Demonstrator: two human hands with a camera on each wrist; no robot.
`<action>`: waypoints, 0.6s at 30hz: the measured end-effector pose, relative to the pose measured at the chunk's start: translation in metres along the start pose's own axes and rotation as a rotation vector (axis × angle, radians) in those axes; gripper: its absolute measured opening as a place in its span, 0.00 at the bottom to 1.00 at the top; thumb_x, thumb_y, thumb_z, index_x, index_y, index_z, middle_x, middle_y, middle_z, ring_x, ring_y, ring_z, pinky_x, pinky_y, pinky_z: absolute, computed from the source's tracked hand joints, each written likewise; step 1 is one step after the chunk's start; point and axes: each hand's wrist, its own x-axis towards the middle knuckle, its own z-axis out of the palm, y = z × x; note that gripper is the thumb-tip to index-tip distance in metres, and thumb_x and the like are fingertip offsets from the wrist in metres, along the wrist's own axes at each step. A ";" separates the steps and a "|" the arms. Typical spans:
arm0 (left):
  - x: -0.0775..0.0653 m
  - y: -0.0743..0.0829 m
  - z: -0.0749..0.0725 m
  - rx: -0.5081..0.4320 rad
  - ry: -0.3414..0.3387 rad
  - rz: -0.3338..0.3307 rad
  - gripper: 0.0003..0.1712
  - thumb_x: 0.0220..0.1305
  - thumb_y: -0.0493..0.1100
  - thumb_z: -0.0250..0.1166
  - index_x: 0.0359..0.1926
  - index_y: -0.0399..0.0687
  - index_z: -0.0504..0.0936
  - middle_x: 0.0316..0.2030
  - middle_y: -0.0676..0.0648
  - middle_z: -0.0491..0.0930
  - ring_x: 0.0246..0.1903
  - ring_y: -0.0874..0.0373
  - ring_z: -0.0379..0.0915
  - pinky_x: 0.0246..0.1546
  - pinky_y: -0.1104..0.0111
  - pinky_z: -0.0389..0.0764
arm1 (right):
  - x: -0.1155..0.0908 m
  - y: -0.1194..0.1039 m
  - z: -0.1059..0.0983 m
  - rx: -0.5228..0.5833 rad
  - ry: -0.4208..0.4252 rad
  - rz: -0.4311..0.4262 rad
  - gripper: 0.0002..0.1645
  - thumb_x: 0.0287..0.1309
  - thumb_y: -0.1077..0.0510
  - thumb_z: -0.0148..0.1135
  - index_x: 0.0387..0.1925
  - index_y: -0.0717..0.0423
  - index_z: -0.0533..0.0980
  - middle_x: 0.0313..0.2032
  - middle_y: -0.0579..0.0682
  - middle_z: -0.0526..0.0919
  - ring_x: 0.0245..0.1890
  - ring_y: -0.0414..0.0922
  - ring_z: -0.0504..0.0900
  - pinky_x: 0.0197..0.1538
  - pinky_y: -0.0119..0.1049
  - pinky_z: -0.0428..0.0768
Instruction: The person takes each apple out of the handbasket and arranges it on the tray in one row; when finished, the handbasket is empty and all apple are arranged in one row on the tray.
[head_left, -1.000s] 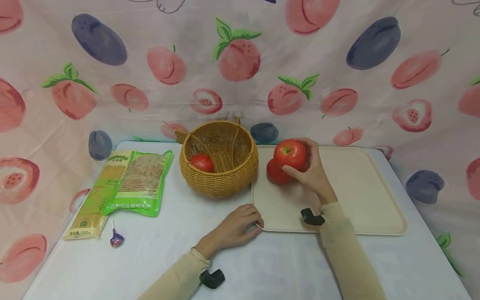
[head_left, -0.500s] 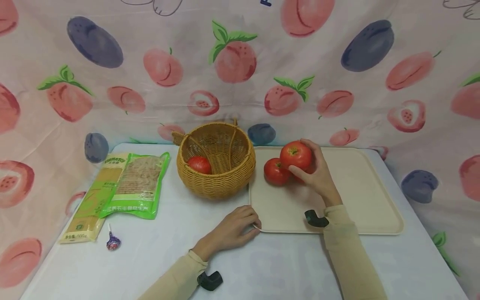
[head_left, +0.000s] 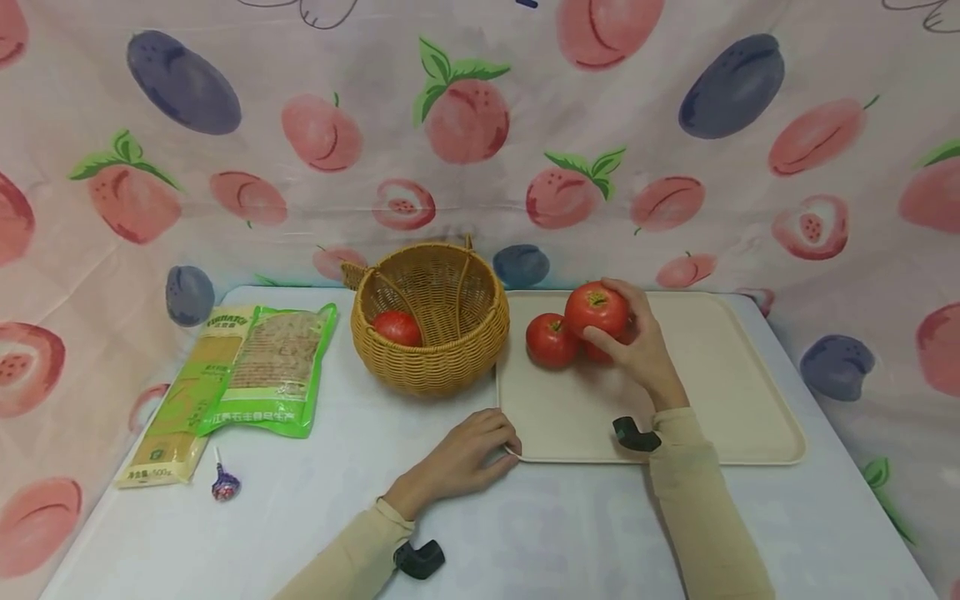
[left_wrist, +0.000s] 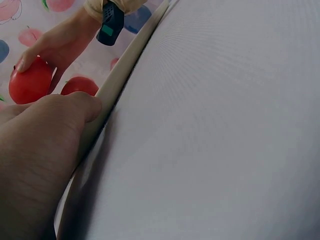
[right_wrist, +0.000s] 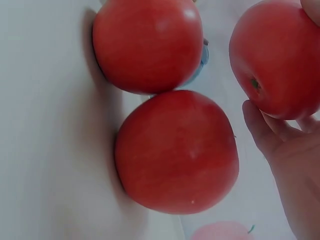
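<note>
In the head view my right hand (head_left: 641,346) grips a red tomato (head_left: 597,308), raised over the left part of the beige tray (head_left: 720,375). Two more tomatoes sit on the tray, touching each other in the right wrist view: one on the left (head_left: 552,341), and another (right_wrist: 177,152) mostly hidden from the head camera by the held one. My left hand (head_left: 468,454) holds the tray's near left corner, its thumb along the rim in the left wrist view.
A wicker basket (head_left: 431,367) with a red fruit (head_left: 397,328) inside stands left of the tray. Farther left lie a green-edged food packet (head_left: 273,367), a bag of noodles (head_left: 168,425) partly under it, and a lollipop (head_left: 223,483). A fruit-print cloth (head_left: 480,200) hangs behind.
My right hand has moved a little to the right with the tomato, uncovering the left tomato on the tray. My left hand stays at the tray corner. The head view has shifted slightly.
</note>
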 end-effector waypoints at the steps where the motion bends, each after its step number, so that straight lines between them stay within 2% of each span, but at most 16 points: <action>1: 0.000 0.000 0.000 -0.002 -0.001 -0.002 0.02 0.63 0.45 0.61 0.37 0.59 0.78 0.38 0.62 0.74 0.45 0.69 0.67 0.53 0.73 0.69 | 0.000 0.001 -0.001 0.005 0.005 0.003 0.42 0.50 0.62 0.69 0.66 0.48 0.62 0.62 0.48 0.65 0.59 0.37 0.66 0.59 0.28 0.68; 13: 0.001 0.001 -0.001 0.002 -0.012 -0.010 0.02 0.63 0.46 0.61 0.37 0.59 0.78 0.37 0.62 0.74 0.45 0.68 0.67 0.54 0.72 0.69 | 0.000 0.010 -0.013 0.132 0.079 0.031 0.41 0.52 0.66 0.66 0.66 0.53 0.61 0.62 0.51 0.67 0.56 0.38 0.69 0.57 0.24 0.69; 18: 0.001 0.001 -0.001 0.002 -0.010 -0.008 0.02 0.63 0.46 0.61 0.37 0.59 0.78 0.37 0.62 0.74 0.45 0.68 0.67 0.54 0.72 0.69 | 0.000 0.015 -0.018 0.149 0.108 0.032 0.40 0.52 0.67 0.66 0.66 0.55 0.62 0.63 0.51 0.66 0.56 0.38 0.70 0.58 0.24 0.69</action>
